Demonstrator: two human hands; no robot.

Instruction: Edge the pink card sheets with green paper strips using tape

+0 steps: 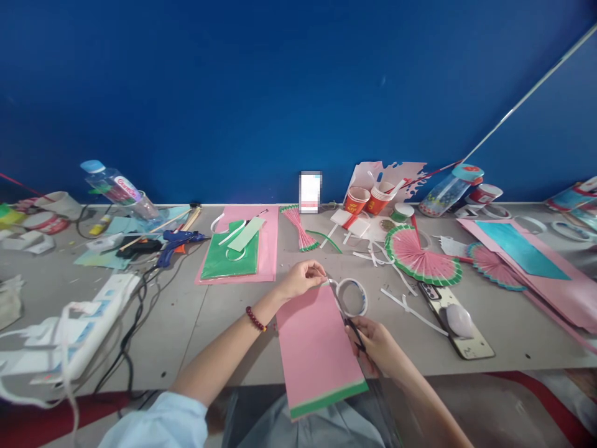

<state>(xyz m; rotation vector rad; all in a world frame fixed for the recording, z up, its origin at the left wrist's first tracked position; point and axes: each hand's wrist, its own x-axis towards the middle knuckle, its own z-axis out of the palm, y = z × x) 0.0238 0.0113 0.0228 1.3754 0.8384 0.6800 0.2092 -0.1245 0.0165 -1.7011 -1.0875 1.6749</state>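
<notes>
A sheet of pink paper (317, 342) with a green band along its near edge lies tilted over the table's front edge, partly above my lap. My left hand (305, 279) is closed at the paper's far right corner, fingertips pinched there. A pale strip shows along that far edge; whether the fingers also grip its end I cannot tell. Beside the paper's right edge, my right hand (373, 342) is closed around dark-handled scissors (355, 335), whose blades are mostly hidden. Just beyond it a roll of white tape (365, 298) rests close to the paper's corner.
Pink-green folded paper fans (415, 255) and a phone (476, 339) lie to the right. Red paper cups (357, 200) stand at the back. Green paper in a packet (231, 264) is left of centre. A blue glue gun (175, 244), cables and a power strip (100, 330) occupy the left.
</notes>
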